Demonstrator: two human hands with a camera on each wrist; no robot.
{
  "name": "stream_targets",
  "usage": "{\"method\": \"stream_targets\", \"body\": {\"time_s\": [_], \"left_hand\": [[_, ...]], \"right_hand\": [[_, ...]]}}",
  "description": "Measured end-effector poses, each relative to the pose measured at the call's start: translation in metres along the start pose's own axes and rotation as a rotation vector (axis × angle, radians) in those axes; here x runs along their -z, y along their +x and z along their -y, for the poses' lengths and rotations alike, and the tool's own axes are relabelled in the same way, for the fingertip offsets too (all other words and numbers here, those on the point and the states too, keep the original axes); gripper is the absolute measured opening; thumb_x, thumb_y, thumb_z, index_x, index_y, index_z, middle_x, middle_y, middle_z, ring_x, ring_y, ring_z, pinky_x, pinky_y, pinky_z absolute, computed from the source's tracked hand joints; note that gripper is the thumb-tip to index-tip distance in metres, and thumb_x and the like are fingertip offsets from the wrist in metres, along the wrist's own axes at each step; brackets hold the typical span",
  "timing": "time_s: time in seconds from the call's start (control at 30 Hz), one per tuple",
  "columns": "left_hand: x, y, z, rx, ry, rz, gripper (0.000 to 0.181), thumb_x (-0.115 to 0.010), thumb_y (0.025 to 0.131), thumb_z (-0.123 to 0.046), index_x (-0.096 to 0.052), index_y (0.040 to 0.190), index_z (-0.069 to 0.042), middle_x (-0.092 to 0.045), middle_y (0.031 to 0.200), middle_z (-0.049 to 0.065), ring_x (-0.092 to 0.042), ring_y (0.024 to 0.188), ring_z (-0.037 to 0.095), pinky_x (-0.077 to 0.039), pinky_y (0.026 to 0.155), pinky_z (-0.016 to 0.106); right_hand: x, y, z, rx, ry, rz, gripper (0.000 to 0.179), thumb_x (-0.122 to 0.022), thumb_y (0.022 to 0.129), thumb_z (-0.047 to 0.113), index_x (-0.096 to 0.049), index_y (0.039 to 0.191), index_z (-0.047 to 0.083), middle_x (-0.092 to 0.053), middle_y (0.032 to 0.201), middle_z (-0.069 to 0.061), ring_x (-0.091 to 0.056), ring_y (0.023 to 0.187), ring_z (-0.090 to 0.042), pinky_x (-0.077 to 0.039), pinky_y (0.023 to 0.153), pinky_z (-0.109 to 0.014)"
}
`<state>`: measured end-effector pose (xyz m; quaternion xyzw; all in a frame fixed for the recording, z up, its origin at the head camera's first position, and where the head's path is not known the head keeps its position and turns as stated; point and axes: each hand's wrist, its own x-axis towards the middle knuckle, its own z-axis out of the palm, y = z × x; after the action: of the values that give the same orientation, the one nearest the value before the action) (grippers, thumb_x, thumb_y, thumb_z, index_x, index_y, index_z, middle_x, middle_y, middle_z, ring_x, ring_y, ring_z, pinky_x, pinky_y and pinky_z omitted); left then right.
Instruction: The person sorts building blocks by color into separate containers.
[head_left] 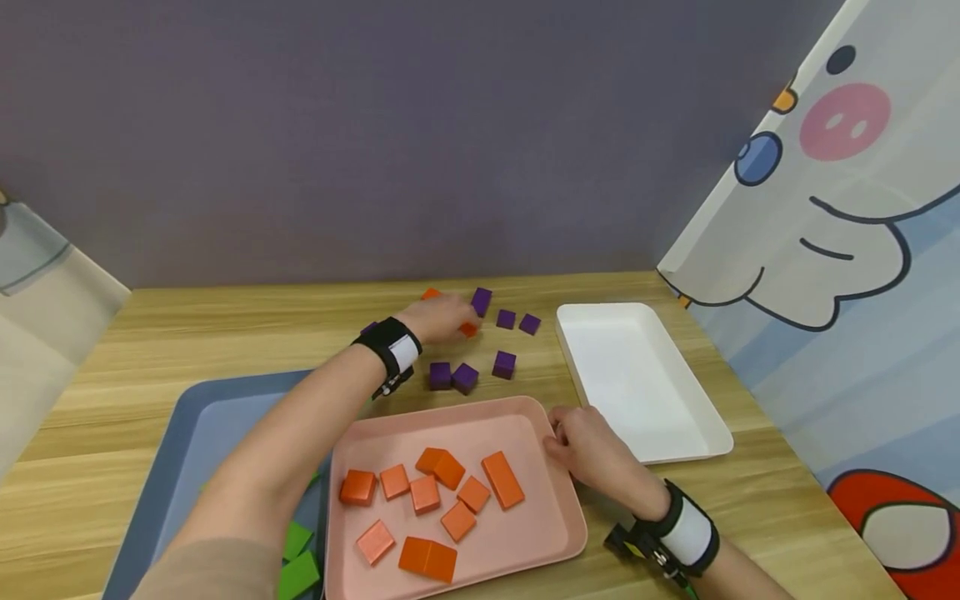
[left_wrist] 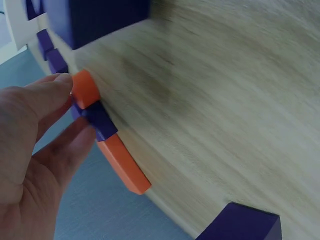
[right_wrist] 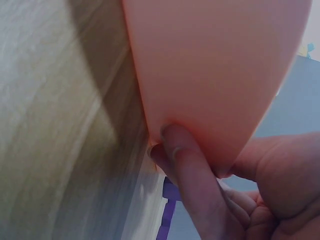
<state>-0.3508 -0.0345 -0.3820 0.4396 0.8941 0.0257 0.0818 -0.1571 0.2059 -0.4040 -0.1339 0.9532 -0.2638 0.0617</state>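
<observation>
Touching orange block (left_wrist: 86, 90) with left hand (head_left: 441, 318), nearer one, at its right side, far of pink tray (head_left: 532, 518); cannot tell whether pinched. Gripping tray's right rim with right hand (head_left: 596, 450).

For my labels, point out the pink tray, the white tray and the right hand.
Pink tray (head_left: 506, 535), head view: bare floor.
White tray (head_left: 639, 379), head view: bare floor.
Right hand (head_left: 600, 450), head view: back of the hand.
</observation>
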Motion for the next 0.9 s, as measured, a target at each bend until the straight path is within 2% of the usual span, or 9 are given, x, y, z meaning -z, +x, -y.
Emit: {"method": "stream_targets", "body": {"time_s": [0.13,0.23,0.33,0.43,0.6,0.73,0.9], "left_hand": [[-0.002,0.002,0.003,-0.044,0.039,-0.028,0.018,-0.061,0.089,0.004,-0.07,0.093,-0.011,-0.071,0.103,0.003,-0.063,0.096,0.02,-0.05,0.083,0.03],[-0.003,0.002,0.003,-0.05,0.055,-0.034,0.02,-0.061,0.087,0.005,-0.072,0.089,-0.012,-0.066,0.09,0.003,-0.055,0.082,0.018,-0.043,0.074,0.029],[-0.004,-0.002,0.003,-0.052,0.071,-0.031,0.02,-0.065,0.086,0.002,-0.075,0.091,-0.014,-0.068,0.091,0.002,-0.056,0.082,0.016,-0.045,0.074,0.028],[-0.004,-0.008,0.003,-0.053,0.064,-0.026,0.016,-0.069,0.086,-0.002,-0.075,0.095,-0.014,-0.071,0.096,0.003,-0.061,0.088,0.018,-0.05,0.08,0.031],[0.007,-0.024,0.0,-0.048,0.021,-0.045,0.016,-0.072,0.088,-0.009,-0.075,0.103,-0.011,-0.071,0.105,0.006,-0.065,0.1,0.023,-0.053,0.09,0.037],[0.024,-0.041,-0.013,-0.077,0.062,-0.08,0.019,-0.073,0.088,-0.01,-0.074,0.107,-0.011,-0.071,0.106,0.007,-0.065,0.102,0.024,-0.055,0.091,0.037],[0.033,-0.063,-0.039,-0.181,0.123,-0.146,0.019,-0.074,0.087,-0.011,-0.074,0.106,-0.014,-0.07,0.104,0.006,-0.066,0.097,0.02,-0.057,0.087,0.032]], "right_hand": [[0.001,0.0,0.001,0.004,-0.012,-0.007,0.004,-0.066,0.087,0.005,-0.063,0.085,0.006,-0.043,0.05,0.007,-0.042,0.044,-0.005,-0.031,0.04,-0.019],[0.001,0.0,0.002,-0.002,-0.016,-0.009,0.004,-0.066,0.087,0.005,-0.063,0.084,0.007,-0.043,0.05,0.007,-0.042,0.044,-0.006,-0.031,0.041,-0.019],[0.0,0.0,0.002,-0.011,-0.017,-0.007,0.006,-0.066,0.087,0.005,-0.062,0.083,0.007,-0.043,0.051,0.007,-0.042,0.044,-0.006,-0.031,0.041,-0.019],[0.0,0.0,0.003,-0.012,-0.016,-0.004,0.007,-0.066,0.086,0.005,-0.061,0.082,0.008,-0.044,0.051,0.007,-0.042,0.045,-0.006,-0.031,0.041,-0.019],[0.0,0.0,0.004,-0.01,-0.017,0.001,0.01,-0.066,0.086,0.005,-0.06,0.08,0.008,-0.045,0.051,0.007,-0.042,0.045,-0.006,-0.031,0.041,-0.019],[0.001,0.0,0.004,-0.013,-0.02,-0.003,0.012,-0.066,0.086,0.005,-0.059,0.079,0.009,-0.044,0.051,0.006,-0.042,0.045,-0.007,-0.03,0.041,-0.019],[0.001,0.0,0.004,-0.015,-0.023,-0.01,0.012,-0.066,0.086,0.004,-0.059,0.079,0.009,-0.044,0.051,0.006,-0.042,0.045,-0.007,-0.03,0.041,-0.02]]}}
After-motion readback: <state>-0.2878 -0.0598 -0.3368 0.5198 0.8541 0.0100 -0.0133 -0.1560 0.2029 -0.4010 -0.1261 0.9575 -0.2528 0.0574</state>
